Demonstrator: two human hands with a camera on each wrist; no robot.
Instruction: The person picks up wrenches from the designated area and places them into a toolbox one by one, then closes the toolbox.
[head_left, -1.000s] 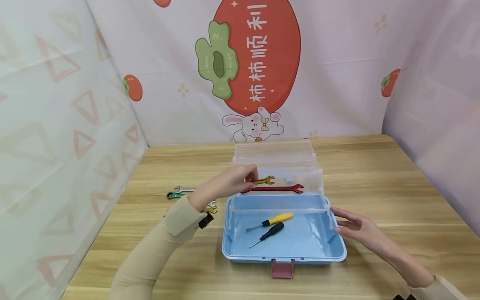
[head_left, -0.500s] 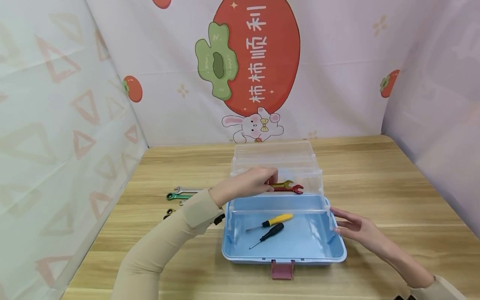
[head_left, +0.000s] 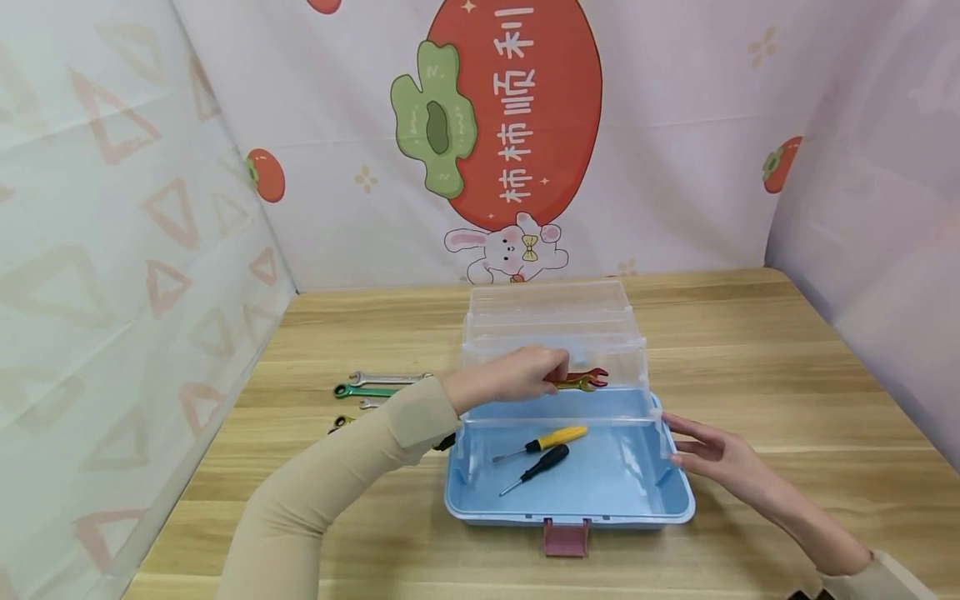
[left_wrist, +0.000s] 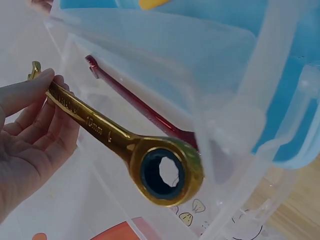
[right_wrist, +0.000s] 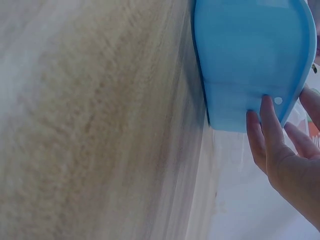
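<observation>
1. Left hand pinches gold wrench over tray, box's 12 o'clock.
2. Right hand, fingers spread, touches box, 3 o'clock.
3. Best kept level and parallel to red wrench.

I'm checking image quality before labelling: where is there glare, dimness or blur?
Head view: brightly lit, pale glare inside the blue toolbox; left wrist: dimmer, though the size marking on the gold wrench is legible; right wrist: also dim, the table soft and smeared, the right hand clearer.
</observation>
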